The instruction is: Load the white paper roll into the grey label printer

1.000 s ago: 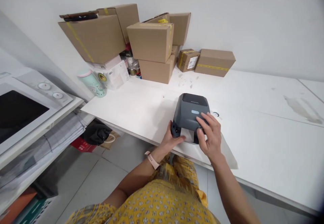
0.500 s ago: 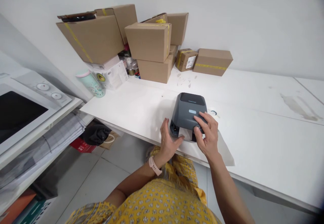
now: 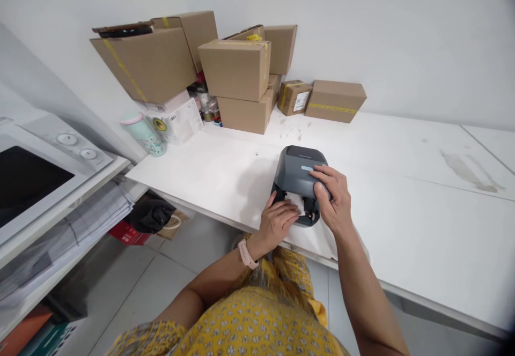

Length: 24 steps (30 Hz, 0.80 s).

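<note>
A dark grey label printer [image 3: 295, 176] stands near the front edge of the white table, its lid raised at the front. My right hand [image 3: 335, 198] grips the lid's front right corner, thumb on the near side and fingers on top. Inside the front opening a strip of white label paper [image 3: 296, 201] shows. My left hand [image 3: 277, 221] reaches in from the left, fingers together on the paper and thumb by the printer's left side. The fingertips partly cover the paper. A pink watch band [image 3: 246, 255] circles my left wrist.
Cardboard boxes [image 3: 235, 69] are stacked at the back left, with two smaller ones [image 3: 336, 101] against the wall. A mint tumbler [image 3: 145, 135] stands by a white box [image 3: 181, 123]. To the left, a microwave [image 3: 76, 147] sits on a shelf.
The printer's lid has gone up at the front, lifted by my right hand. My left hand has moved from the printer's front left corner into the opening, onto the paper.
</note>
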Tool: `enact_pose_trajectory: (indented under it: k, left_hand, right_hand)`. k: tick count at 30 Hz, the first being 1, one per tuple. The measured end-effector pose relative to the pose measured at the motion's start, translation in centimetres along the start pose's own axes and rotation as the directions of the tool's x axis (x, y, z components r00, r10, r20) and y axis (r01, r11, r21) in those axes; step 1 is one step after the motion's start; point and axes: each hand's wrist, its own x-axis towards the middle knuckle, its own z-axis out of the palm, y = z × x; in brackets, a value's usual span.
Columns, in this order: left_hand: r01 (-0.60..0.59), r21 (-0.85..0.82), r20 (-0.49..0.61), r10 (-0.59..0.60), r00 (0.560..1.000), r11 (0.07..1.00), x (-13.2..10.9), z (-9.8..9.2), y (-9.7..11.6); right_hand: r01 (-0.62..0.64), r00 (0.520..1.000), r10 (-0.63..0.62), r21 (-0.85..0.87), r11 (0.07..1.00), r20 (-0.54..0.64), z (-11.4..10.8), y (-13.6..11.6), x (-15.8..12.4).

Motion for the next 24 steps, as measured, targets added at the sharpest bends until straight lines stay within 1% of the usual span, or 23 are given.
enact_pose_trajectory:
  k: [4,8,11,13,15,17,20,24]
  left_hand:
    - [-0.023,-0.011,-0.012,0.023,1.0,1.0,0.0,0.1,0.2]
    - [-0.052,-0.013,-0.015,0.052,0.999,0.999,-0.3,-0.6,0.8]
    - [-0.062,0.001,-0.015,0.062,0.998,0.998,-0.7,-1.1,1.2]
    - [-0.055,0.04,-0.015,0.056,0.998,0.998,-1.4,-1.3,1.4]
    - [-0.046,0.102,-0.039,0.05,0.998,0.994,-2.2,-1.3,1.5]
    - [-0.036,0.147,-0.089,0.049,0.995,0.989,-3.0,-1.2,1.5]
    - [-0.033,0.151,-0.166,0.058,0.984,0.988,-3.9,-1.0,1.4]
    - [-0.074,0.179,-0.176,0.106,0.979,0.981,-4.1,-0.6,1.0]
  right_hand:
    - [0.006,1.0,-0.006,0.0,1.0,-0.002,0.0,0.0,-0.3]
    - [0.022,1.0,-0.022,-0.01,1.0,-0.001,0.1,0.1,-0.8]
    - [0.05,0.999,-0.05,-0.034,0.998,0.011,0.3,0.3,-1.8]
    - [0.074,0.997,-0.073,-0.061,0.995,0.025,0.4,0.5,-2.7]
    - [0.096,0.995,-0.092,-0.093,0.991,0.042,0.6,0.6,-3.8]
    - [0.112,0.993,-0.105,-0.118,0.987,0.062,0.7,0.8,-4.8]
    - [0.125,0.989,-0.112,-0.146,0.981,0.095,1.0,1.1,-6.3]
    - [0.124,0.988,-0.108,-0.152,0.98,0.11,1.5,1.5,-8.1]
